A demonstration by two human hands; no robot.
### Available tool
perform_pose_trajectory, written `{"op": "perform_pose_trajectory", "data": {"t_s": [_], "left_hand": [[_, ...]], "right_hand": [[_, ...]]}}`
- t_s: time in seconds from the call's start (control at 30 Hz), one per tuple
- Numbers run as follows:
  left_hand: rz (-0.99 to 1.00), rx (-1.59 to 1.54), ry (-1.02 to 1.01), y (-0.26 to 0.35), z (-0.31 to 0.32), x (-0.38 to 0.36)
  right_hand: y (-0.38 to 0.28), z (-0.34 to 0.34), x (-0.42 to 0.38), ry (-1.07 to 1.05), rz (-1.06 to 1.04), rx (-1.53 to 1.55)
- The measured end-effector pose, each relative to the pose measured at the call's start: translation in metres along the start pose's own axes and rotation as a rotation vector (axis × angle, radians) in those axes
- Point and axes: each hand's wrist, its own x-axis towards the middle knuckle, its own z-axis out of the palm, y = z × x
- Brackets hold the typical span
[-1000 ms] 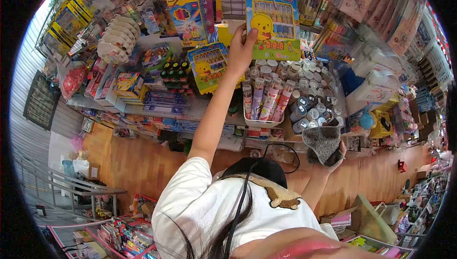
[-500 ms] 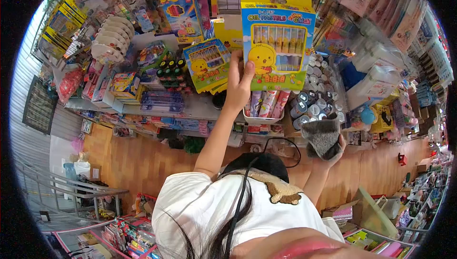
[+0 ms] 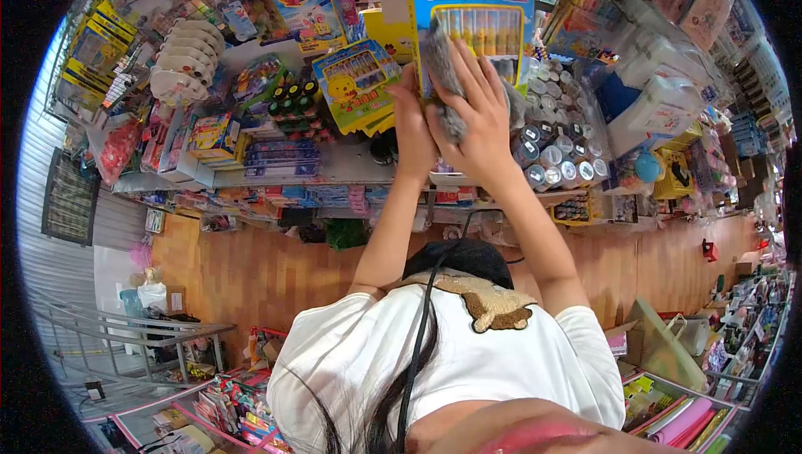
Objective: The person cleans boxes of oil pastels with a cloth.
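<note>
A blue and yellow box of oil pastels (image 3: 489, 24) is upright in front of me, its window showing a row of pastels. My left hand (image 3: 413, 132) grips the box at its lower left edge, the fingers mostly behind it. Over the front of the box lies my right hand (image 3: 480, 116), pressing a fuzzy grey cloth (image 3: 441, 53) against it. Hand and cloth cover the lower part of the box's picture. More oil pastel boxes (image 3: 355, 86) with a yellow chick on them lean in a stack just left of my left hand.
A shelf edge (image 3: 351, 172) runs below the goods. Capped jars (image 3: 555, 153) stand to the right, dark green bottles (image 3: 296, 103) to the left. A colored pencil pack (image 3: 305, 3) hangs behind. Metal railing (image 3: 142, 329) borders the wooden floor (image 3: 242, 270) at lower left.
My right hand has come up from the lower right with the grey cloth and now presses it on the box's front. The box sits slightly higher and further left in view.
</note>
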Motion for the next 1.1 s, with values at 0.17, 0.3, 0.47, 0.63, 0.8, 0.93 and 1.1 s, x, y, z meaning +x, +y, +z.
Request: {"op": "perform_pose_trajectory", "data": {"t_s": [0.17, 0.3, 0.47, 0.63, 0.8, 0.93, 1.1], "left_hand": [[0.020, 0.037, 0.106, 0.004, 0.009, -0.008], [-0.018, -0.064, 0.118, 0.001, 0.007, -0.002], [0.058, 0.088, 0.062, 0.002, 0.001, -0.005], [-0.020, -0.271, 0.078, -0.001, 0.013, -0.003], [-0.047, -0.265, 0.040, 0.003, 0.010, -0.003], [-0.098, -0.414, 0.157, 0.006, 0.011, -0.004], [-0.315, -0.406, -0.040, 0.026, 0.004, -0.007]], "right_hand": [[0.018, -0.006, 0.049, 0.072, -0.054, 0.005], [0.011, -0.011, 0.060, 0.125, -0.013, 0.074], [-0.009, -0.004, 0.005, -0.069, 0.039, 0.054], [0.014, 0.001, 0.038, 0.057, -0.080, -0.099], [0.005, -0.014, 0.076, 0.073, -0.041, -0.120], [-0.005, 0.004, 0.023, 0.035, -0.009, -0.038], [-0.015, -0.016, -0.033, -0.166, 0.020, -0.070]]}}
